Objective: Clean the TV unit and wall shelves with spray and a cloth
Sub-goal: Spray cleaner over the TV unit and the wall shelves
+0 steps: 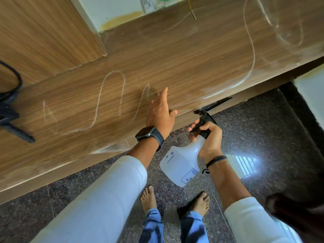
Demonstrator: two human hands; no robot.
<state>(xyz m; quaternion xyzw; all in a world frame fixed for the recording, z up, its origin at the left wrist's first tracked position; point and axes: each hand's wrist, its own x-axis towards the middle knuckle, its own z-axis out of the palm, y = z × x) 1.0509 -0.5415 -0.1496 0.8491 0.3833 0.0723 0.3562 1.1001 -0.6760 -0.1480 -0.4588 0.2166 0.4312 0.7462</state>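
the black thing (pixel 10 109) on the left of the tv unit top (pixel 175 64) is cut off by the frame edge and smeared, can't tell what it is. the paper (pixel 157 2) at the top edge is mostly out of frame, print unreadable. the spray bottle (pixel 180 163) label is partly behind the right hand's (pixel 208 137) wrist, text too small. bottom right corner is just a dark blur (pixel 298 213).

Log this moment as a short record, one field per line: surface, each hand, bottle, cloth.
surface: wooden TV unit top, dusty, with wavy pale streaks
left hand: fingers straight, at the unit's front edge
right hand: grips the spray bottle at the neck, fingers on the black trigger
bottle: translucent white, off the unit, above the floor
cloth: none in view
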